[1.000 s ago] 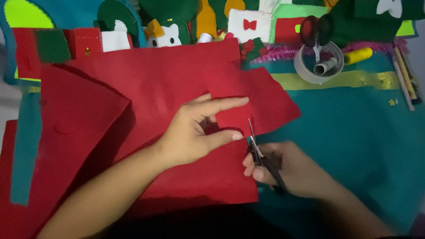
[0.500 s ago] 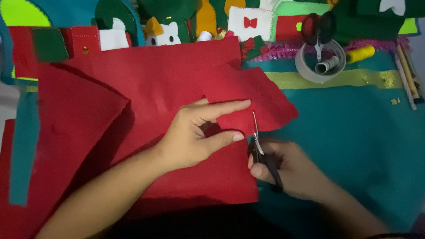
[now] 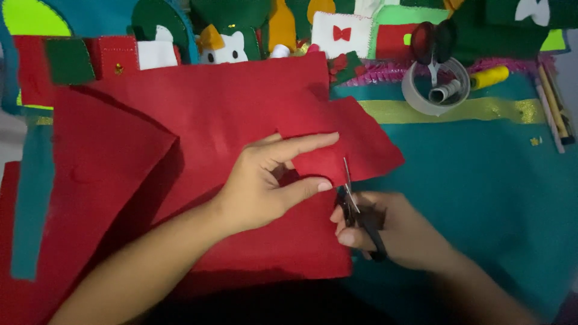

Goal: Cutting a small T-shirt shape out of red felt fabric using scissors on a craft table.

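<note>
The right hand [image 3: 385, 232] gripped black scissors [image 3: 355, 204], blades partway into the red felt [image 3: 229, 126]. The left hand [image 3: 265, 183] pinched the flap beside the cut (much felt remained uncut, seemingly).

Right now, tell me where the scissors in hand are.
In the head view, the black-handled scissors sit right of centre in the right hand, blades up at the red felt sheet's edge beside the left hand.

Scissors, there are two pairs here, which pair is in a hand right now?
The black-handled scissors in the right hand, blades at the red felt. The other scissors rest on the tape roll.
</note>
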